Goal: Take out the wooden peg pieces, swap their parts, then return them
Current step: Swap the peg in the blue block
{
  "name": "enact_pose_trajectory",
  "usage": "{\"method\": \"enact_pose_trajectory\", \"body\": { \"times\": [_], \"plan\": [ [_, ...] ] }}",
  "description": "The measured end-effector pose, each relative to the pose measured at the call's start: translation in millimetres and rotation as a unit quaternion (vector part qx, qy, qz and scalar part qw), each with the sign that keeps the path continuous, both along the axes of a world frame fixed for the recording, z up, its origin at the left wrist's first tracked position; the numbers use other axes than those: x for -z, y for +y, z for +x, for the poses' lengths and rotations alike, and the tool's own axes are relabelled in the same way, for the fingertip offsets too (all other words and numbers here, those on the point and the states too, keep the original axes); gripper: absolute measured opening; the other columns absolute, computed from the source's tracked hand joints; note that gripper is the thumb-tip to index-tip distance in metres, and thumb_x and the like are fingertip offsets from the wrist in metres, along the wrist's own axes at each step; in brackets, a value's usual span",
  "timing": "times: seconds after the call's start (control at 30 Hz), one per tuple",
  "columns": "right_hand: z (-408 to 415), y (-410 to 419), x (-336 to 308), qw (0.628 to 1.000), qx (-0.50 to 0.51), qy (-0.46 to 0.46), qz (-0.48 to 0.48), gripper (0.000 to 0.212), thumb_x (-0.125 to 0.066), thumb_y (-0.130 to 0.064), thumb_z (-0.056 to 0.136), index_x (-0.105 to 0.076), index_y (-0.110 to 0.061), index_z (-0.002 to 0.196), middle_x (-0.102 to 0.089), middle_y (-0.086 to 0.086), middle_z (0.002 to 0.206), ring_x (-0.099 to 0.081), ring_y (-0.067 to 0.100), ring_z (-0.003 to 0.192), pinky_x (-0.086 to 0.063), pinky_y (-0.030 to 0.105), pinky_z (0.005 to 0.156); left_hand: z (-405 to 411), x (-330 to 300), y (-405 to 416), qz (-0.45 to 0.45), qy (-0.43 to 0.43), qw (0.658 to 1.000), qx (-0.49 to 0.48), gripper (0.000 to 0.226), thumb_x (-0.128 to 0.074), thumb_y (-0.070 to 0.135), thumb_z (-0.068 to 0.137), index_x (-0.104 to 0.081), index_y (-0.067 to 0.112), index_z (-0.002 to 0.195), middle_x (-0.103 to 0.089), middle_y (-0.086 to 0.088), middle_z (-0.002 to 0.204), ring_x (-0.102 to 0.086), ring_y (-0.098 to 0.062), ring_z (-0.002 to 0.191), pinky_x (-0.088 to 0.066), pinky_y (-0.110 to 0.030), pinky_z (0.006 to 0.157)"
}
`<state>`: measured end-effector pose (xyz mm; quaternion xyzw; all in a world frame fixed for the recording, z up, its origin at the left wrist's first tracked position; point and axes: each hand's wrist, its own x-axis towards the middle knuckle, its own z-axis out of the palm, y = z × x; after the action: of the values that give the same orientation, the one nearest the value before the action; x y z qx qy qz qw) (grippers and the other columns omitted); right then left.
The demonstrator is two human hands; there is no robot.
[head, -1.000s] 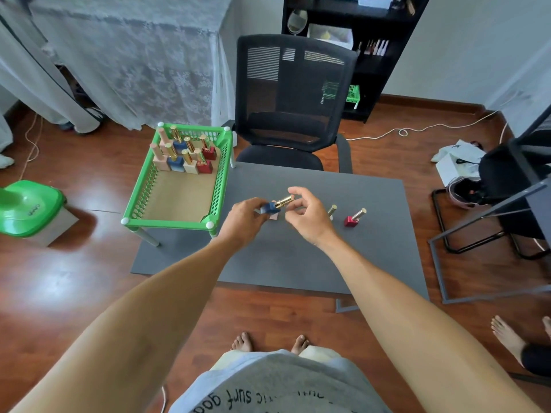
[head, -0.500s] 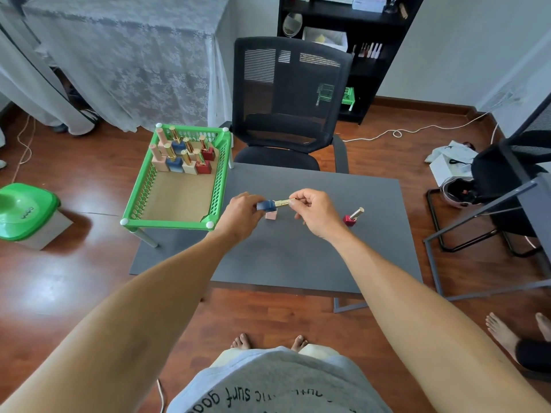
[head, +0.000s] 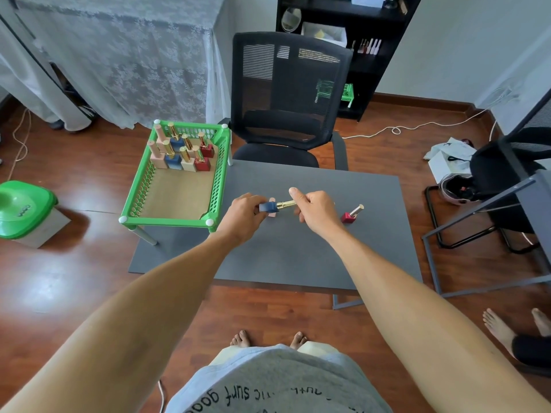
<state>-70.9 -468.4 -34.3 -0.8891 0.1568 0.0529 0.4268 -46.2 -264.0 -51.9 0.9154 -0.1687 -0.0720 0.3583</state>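
Above the grey table [head: 313, 257], my left hand [head: 243, 214] pinches a blue block base [head: 268, 207]. My right hand [head: 317, 208] grips the gold peg [head: 284, 204] that sticks out of that base, held level. Just behind the blue base a pink block [head: 272, 214] sits on the table, partly hidden. A red base with a gold peg [head: 351, 214] leans on the table to the right of my right hand. The green basket [head: 134, 198] at the table's left corner holds several more peg pieces [head: 182, 153] in pink, blue, cream and red along its far wall.
A black mesh office chair [head: 286, 93] stands behind the table. A green bin [head: 24, 207] is on the floor at left, a metal chair frame [head: 477, 222] at right. Another person's bare feet [head: 512, 323] show at lower right. A white cable [head: 417, 126] runs across the floor.
The blue piece has tipped from angled upward to level between my hands. My right hand has closed more fully over the gold peg. The camera has shifted slightly.
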Motion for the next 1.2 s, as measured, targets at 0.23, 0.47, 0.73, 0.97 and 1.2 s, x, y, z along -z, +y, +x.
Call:
{"method": "enact_pose_trajectory", "body": {
  "times": [0.23, 0.47, 0.73, 0.97, 1.2],
  "plan": [
    [-0.2, 0.8, -4.6, 0.997, -0.038, -0.035, 0.062, 0.021, -0.061, -0.039, 0.101, -0.06, -0.026, 0.118, -0.074, 0.003, 0.083, -0.072, 0.013, 0.068, -0.058, 0.036, 0.062, 3.7, 2.5, 0.8, 0.008, 0.0, 1.0, -0.015, 0.009, -0.068, 0.016, 0.093, -0.072, 0.015, 0.101, -0.062, -0.006, 0.091, -0.056, -0.024, 0.083, -0.047, -0.038, 0.076],
    [-0.6, 0.2, 1.4, 0.998, -0.042, -0.021, 0.052, 0.007, -0.062, -0.017, 0.099, -0.063, -0.022, 0.105, -0.075, 0.004, 0.086, -0.074, 0.011, 0.066, -0.062, 0.044, 0.07, 7.4, 3.4, 0.2, 0.014, -0.006, 1.0, -0.019, 0.009, -0.068, 0.018, 0.094, -0.073, 0.017, 0.101, -0.063, -0.003, 0.092, -0.056, -0.022, 0.083, -0.046, -0.035, 0.073],
    [-1.0, -0.1, 1.8, 0.999, -0.009, -0.012, 0.034, 0.038, -0.059, -0.042, 0.101, -0.069, -0.009, 0.086, -0.074, 0.003, 0.067, -0.063, 0.01, 0.047, -0.056, 0.037, 0.063, 6.1, 5.5, -0.2, 0.002, -0.006, 1.0, -0.021, 0.01, -0.068, 0.02, 0.095, -0.073, 0.018, 0.103, -0.062, 0.0, 0.093, -0.056, -0.019, 0.083, -0.043, -0.031, 0.074],
    [-3.2, 1.3, 3.5, 0.999, -0.004, 0.001, 0.041, 0.046, -0.054, -0.055, 0.102, -0.068, -0.012, 0.094, -0.076, 0.004, 0.074, -0.07, 0.016, 0.052, -0.056, 0.036, 0.065, 5.5, 6.8, 1.2, 0.005, -0.004, 1.0, -0.021, 0.01, -0.068, 0.019, 0.095, -0.073, 0.019, 0.103, -0.061, 0.0, 0.092, -0.056, -0.019, 0.082, -0.045, -0.033, 0.074],
    [-3.1, 2.8, 6.1, 0.997, -0.072, -0.027, 0.026, 0.011, -0.06, -0.02, 0.103, -0.06, -0.029, 0.111, -0.073, 0.003, 0.093, -0.074, 0.011, 0.068, -0.053, 0.028, 0.059, 10.2, 7.7, 4.2, 0.028, -0.003, 0.999, -0.025, 0.011, -0.069, 0.017, 0.093, -0.072, 0.018, 0.103, -0.063, -0.001, 0.096, -0.057, -0.021, 0.085, -0.046, -0.034, 0.074]
  ]
}}
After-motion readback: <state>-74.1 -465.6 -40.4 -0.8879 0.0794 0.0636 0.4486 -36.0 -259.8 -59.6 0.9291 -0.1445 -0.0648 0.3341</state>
